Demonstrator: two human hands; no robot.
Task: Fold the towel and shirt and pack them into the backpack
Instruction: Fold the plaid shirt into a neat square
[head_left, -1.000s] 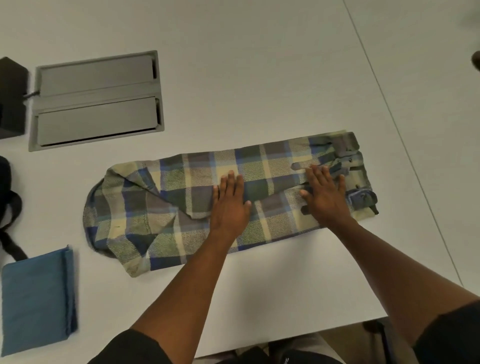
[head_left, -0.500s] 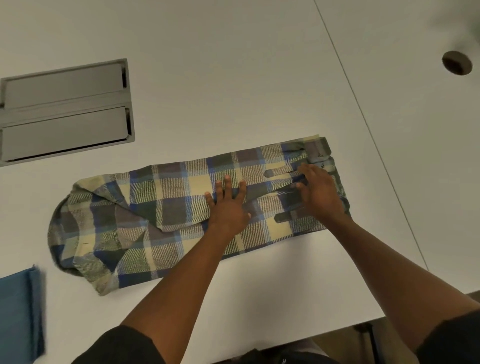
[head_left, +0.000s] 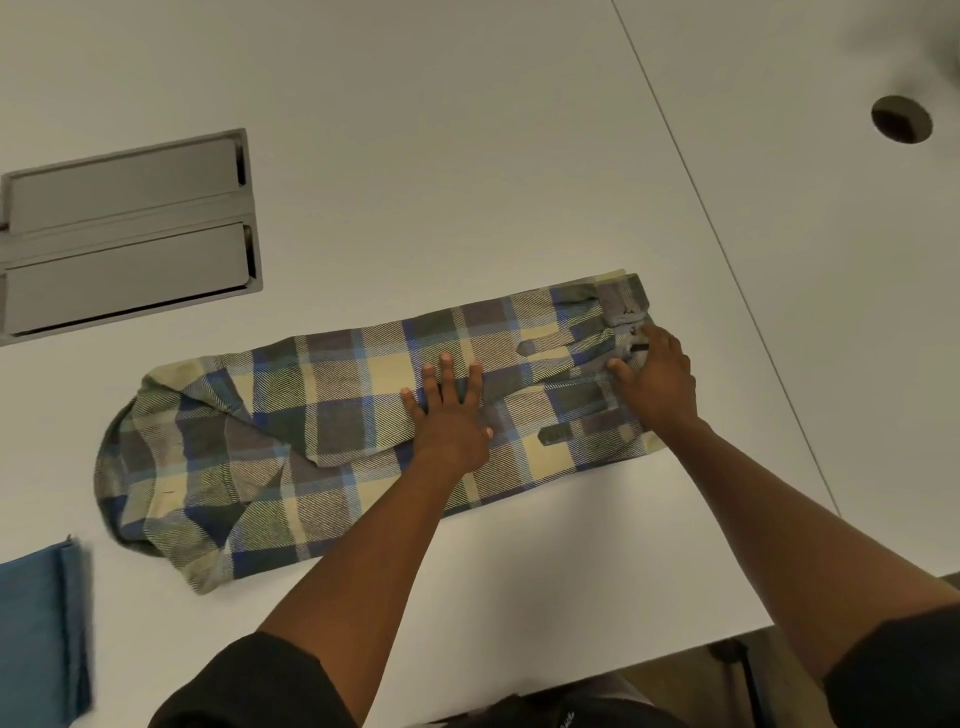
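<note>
A plaid shirt (head_left: 322, 415) in blue, yellow and grey lies folded into a long strip across the white table (head_left: 467, 156). My left hand (head_left: 449, 415) presses flat on the strip's middle, fingers spread. At the strip's right end, my right hand (head_left: 657, 382) curls its fingers round the cuffs and grips the cloth. A folded blue towel (head_left: 41, 634) lies at the lower left edge of the view. The backpack is out of view.
A grey cable hatch (head_left: 124, 234) with two lids is set into the table at the upper left. A round cable hole (head_left: 900, 118) sits at the upper right. A seam (head_left: 727, 260) runs diagonally across the tabletop. The table's near edge (head_left: 675, 652) crosses the lower right.
The view has shifted right, so the backpack strap and dark box left the frame. My right hand went from lying flat on the shirt's right end to gripping it. The left hand stayed put.
</note>
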